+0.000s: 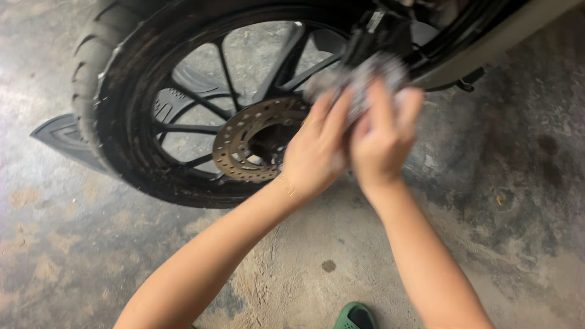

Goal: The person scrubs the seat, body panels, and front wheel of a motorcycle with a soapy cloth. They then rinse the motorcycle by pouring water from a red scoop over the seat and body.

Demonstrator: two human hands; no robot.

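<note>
A grey crumpled cloth (365, 76) is clutched by both hands, held up against the black caliper area (381, 33) of a motorcycle wheel (131, 91). The cloth is blurred; its shape is bunched, roughly wider than tall, long axis running left-right with a slight tilt, no clear pointing end can be told.

The left hand (317, 152) is seen from the back, fingers (332, 113) curled upward around the lower left part of the cloth, closed on it. The right hand (384, 137) is just beside it, touching or nearly touching it, fingers (381, 100) wrapped over the right part of the cloth, also closed on it. Both forearms are stretched up from the bottom edge of the view.

The cloth is held off the floor, just right of and above the drilled brake disc (250, 146), which is rusty-brown and set at the wheel hub. Black spokes (222, 67) and a treaded tyre (91, 55) are seen to the left. A dark mudguard tip (58, 134) is seen behind the tyre near the left edge of the floor.

The concrete floor (518, 201) is stained and damp-looking, darker patches toward the right edge. A green shoe (355, 317) is partly seen at the bottom edge of the floor, between the forearms.
</note>
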